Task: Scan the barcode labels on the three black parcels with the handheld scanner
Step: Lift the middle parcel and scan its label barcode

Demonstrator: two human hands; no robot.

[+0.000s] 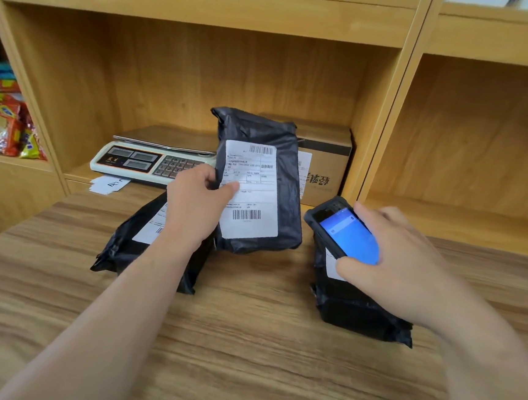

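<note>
My left hand [196,206] grips the left edge of a black parcel [285,198] and holds it upright on the wooden table, its white barcode label [250,192] facing me. A second black parcel [137,246] lies flat on the table under my left forearm, its label partly hidden. My right hand [401,259] holds the black handheld scanner [343,232], blue screen lit, to the right of the upright parcel. The third black parcel [362,307] lies beneath my right hand, mostly covered.
A weighing scale [145,157] sits on the shelf behind at the left, with a paper slip [109,184] in front of it. A cardboard box [323,163] stands behind the upright parcel. Colourful snack packets [4,126] fill the far-left shelf. The wooden table [244,341] spreads toward me.
</note>
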